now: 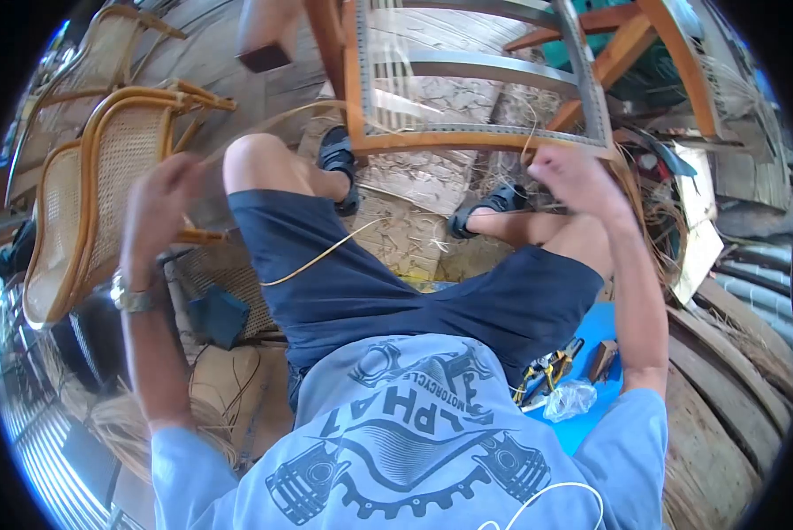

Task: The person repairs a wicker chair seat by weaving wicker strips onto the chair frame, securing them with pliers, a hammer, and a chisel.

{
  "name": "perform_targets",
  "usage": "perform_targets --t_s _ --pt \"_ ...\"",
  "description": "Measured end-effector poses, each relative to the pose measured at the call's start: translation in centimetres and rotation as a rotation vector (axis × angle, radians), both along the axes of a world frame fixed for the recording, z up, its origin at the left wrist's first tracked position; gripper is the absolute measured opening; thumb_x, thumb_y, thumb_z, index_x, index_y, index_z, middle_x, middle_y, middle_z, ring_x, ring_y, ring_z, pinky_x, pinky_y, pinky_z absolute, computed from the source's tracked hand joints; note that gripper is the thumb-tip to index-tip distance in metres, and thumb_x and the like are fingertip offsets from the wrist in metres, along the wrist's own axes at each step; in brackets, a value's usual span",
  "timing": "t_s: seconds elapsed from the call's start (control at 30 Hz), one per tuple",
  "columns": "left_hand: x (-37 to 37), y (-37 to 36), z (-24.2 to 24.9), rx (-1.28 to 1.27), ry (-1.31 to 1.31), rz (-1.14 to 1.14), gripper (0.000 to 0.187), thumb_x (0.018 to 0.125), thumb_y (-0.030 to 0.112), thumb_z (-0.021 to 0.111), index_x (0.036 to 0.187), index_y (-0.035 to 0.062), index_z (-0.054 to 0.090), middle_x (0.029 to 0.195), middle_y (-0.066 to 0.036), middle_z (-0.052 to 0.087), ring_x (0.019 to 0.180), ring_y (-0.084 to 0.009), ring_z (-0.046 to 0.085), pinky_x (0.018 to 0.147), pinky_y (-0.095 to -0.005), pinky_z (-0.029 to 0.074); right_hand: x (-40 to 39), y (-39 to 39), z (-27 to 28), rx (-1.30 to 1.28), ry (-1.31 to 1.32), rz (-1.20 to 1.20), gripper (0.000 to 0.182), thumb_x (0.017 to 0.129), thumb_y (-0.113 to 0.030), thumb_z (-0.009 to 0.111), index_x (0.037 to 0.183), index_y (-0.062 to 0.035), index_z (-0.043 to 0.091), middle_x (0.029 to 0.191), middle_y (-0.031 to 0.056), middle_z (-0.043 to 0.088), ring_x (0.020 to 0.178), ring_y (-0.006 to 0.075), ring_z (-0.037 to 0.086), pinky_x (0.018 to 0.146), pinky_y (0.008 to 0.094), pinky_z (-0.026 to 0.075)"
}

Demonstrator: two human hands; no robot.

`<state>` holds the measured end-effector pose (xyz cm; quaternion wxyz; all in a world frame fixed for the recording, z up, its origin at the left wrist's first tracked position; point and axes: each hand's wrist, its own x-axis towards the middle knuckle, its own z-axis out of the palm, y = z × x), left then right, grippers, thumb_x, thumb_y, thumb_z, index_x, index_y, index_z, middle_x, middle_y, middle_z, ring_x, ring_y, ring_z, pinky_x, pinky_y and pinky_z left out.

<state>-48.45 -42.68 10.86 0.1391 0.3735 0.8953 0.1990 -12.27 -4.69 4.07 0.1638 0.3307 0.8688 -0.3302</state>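
Note:
A wooden chair frame [476,141] stands before my knees, with a row of small holes along its seat rails. Pale cane strands [394,62] run across its left part. My left hand [162,199], blurred and wearing a watch, is raised beside my left knee with its fingers closed. From it a cane strand [303,109] arcs to the frame's left rail. My right hand [577,181] is closed near the frame's near right corner; what its fingers hold is hidden. A thin strand [531,132] loops beside those fingers. Another loose strand [321,253] lies over my left thigh.
Rattan chairs with woven panels [127,150] stand at the left. On a blue surface [598,340] at my right lie pliers [555,364] and a clear plastic bag [569,399]. Cardboard [414,230] covers the floor between my feet. Wooden planks [723,389] lie at the right.

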Motion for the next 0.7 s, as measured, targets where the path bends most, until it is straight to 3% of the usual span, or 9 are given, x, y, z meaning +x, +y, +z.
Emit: perform_targets --t_s 0.03,0.07,0.1,0.17,0.27,0.33,0.37,0.5,0.7 --pt "2.0 1.7 0.1 0.075 -0.135 -0.046 0.024 0.096 0.022 0.062 0.103 -0.0003 0.070 0.078 -0.009 0.067 0.072 -0.0154 0.063 0.068 -0.0330 0.049 -0.9 -2.4 -0.4 -0.012 0.017 0.023 0.027 0.089 -0.022 0.069 0.105 -0.0002 0.067 0.096 0.0166 0.068 0.091 0.0282 0.067 0.081 0.0398 0.051" --pt "3.6 3.7 1.6 -0.159 -0.174 -0.125 0.023 0.097 0.021 0.062 0.102 -0.0007 0.070 0.077 -0.006 0.067 0.073 -0.0128 0.061 0.068 -0.0293 0.049 -1.4 -4.8 -0.8 0.342 0.080 0.175 0.037 0.090 -0.025 0.069 0.116 -0.0005 0.061 0.108 0.0169 0.065 0.103 0.0286 0.063 0.089 0.0406 0.048" --pt "5.2 4.6 1.6 -0.055 -0.347 -0.234 0.025 0.099 0.022 0.059 0.101 -0.0009 0.069 0.075 -0.004 0.064 0.072 -0.0110 0.058 0.067 -0.0265 0.047 -2.4 -6.6 -1.1 0.698 0.149 0.318 0.047 0.091 -0.028 0.068 0.128 -0.0008 0.056 0.121 0.0173 0.062 0.115 0.0291 0.060 0.097 0.0413 0.046" --pt "7.1 6.8 2.2 -0.085 -0.491 -0.437 0.025 0.099 0.022 0.060 0.099 -0.0018 0.068 0.073 -0.003 0.062 0.070 -0.0092 0.056 0.066 -0.0254 0.046 -5.3 -9.4 0.1 0.308 0.525 0.267 0.063 0.093 -0.034 0.067 0.143 -0.0023 0.043 0.136 0.0190 0.053 0.132 0.0308 0.047 0.110 0.0447 0.037" --pt "8.6 8.3 0.7 0.024 -0.689 -0.515 0.022 0.099 0.019 0.061 0.099 -0.0016 0.069 0.073 -0.001 0.061 0.070 -0.0076 0.055 0.065 -0.0242 0.045 -8.2 -13.1 2.2 0.032 0.774 0.316 0.060 0.095 -0.032 0.065 0.142 -0.0020 0.045 0.130 0.0169 0.058 0.128 0.0264 0.053 0.106 0.0407 0.042" --pt "8.7 8.7 0.0 0.011 -0.710 -0.534 0.020 0.098 0.017 0.063 0.100 -0.0023 0.069 0.074 0.001 0.062 0.070 -0.0063 0.054 0.065 -0.0230 0.045 -8.8 -14.4 2.4 -0.814 0.631 0.109 0.046 0.097 -0.027 0.065 0.133 -0.0017 0.053 0.113 0.0116 0.064 0.104 0.0184 0.064 0.089 0.0324 0.051" --pt "8.6 8.7 -0.2 0.026 -0.699 -0.497 0.022 0.098 0.019 0.063 0.099 -0.0019 0.069 0.074 0.001 0.061 0.070 -0.0058 0.054 0.065 -0.0225 0.045 -9.0 -14.7 1.2 -0.963 0.578 -0.010 0.027 0.098 -0.021 0.063 0.116 -0.0007 0.062 0.091 0.0042 0.064 0.079 0.0086 0.060 0.070 0.0246 0.049" --pt "7.2 7.3 -1.3 0.016 -0.616 -0.335 0.025 0.096 0.024 0.067 0.097 -0.0003 0.071 0.074 0.002 0.061 0.070 -0.0042 0.053 0.064 -0.0213 0.044 -6.3 -11.9 1.0 -0.704 0.388 -0.044 0.015 0.097 -0.015 0.062 0.095 -0.0021 0.067 0.077 -0.0036 0.060 0.066 0.0029 0.050 0.058 0.0235 0.042" --pt "7.2 6.1 -1.3 0.030 -0.673 -0.246 0.027 0.094 0.028 0.070 0.095 0.0010 0.072 0.076 0.004 0.060 0.070 -0.0036 0.052 0.066 -0.0209 0.043 -1.7 -8.0 2.9 -0.703 0.284 -0.269 0.014 0.096 -0.015 0.063 0.095 -0.0012 0.067 0.082 -0.0056 0.062 0.074 0.0023 0.054 0.065 0.0207 0.044"
